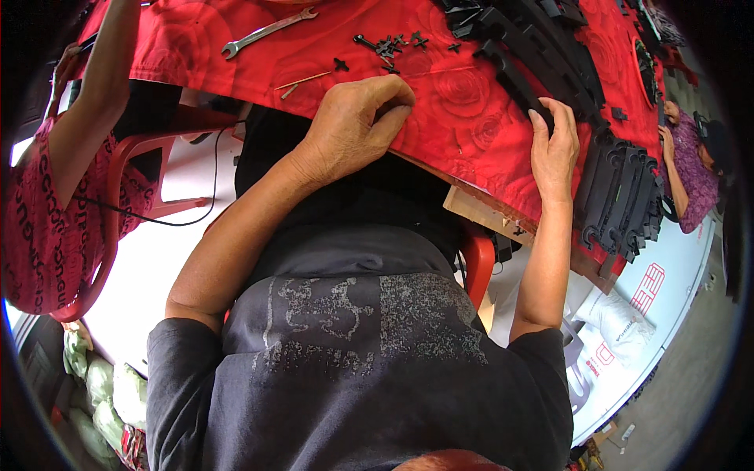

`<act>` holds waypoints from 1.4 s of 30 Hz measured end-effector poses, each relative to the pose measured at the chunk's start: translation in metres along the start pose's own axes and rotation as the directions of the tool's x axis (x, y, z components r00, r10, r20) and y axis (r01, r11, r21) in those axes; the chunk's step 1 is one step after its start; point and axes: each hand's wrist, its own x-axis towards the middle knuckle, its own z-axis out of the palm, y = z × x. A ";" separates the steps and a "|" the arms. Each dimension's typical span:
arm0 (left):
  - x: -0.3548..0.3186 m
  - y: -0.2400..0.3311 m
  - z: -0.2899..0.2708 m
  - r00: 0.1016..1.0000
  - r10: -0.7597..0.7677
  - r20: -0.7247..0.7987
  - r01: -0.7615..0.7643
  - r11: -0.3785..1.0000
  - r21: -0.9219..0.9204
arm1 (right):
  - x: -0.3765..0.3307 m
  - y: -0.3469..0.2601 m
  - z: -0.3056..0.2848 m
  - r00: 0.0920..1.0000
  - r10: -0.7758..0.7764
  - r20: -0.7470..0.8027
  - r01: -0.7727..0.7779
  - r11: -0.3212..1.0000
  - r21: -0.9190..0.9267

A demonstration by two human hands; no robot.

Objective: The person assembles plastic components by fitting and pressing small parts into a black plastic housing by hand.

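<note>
My left hand (361, 118) hovers at the near edge of the red table cover, its fingers curled in and the thumb closed toward them. What it holds, if anything, is hidden. Just beyond it lie small black cross-shaped plastic pieces (389, 47) and two thin sticks (302, 82). With bent fingers and thumb, my right hand (556, 149) grips the near end of a long black plastic bar (509, 78), whose far end rests by a pile of similar black parts (542, 55).
A wrench (267, 33) lies at the far left of the red-covered table (188, 55). Stacked black parts (620, 192) sit at the right edge. One person (78, 196) is close on my left beside a red chair (114, 180); another person (695, 169) is farther right.
</note>
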 end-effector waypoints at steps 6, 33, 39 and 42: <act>-0.002 -0.001 0.000 1.000 0.024 0.000 -0.024 0.999 0.022 | 0.005 -0.038 0.000 0.997 -0.014 0.072 -0.002 0.977 0.214; 0.088 0.029 -0.076 0.932 0.247 -0.266 0.058 0.622 0.781 | 0.011 -0.057 0.027 0.994 0.018 0.107 -0.038 0.981 0.191; 0.089 0.023 -0.081 0.934 0.273 -0.231 -0.009 0.662 0.749 | 0.011 -0.055 0.028 0.996 0.004 0.088 -0.022 0.978 0.205; 0.084 0.018 -0.083 0.911 0.355 -0.208 -0.121 0.715 0.689 | 0.011 -0.055 0.028 0.995 0.013 0.102 -0.033 0.978 0.205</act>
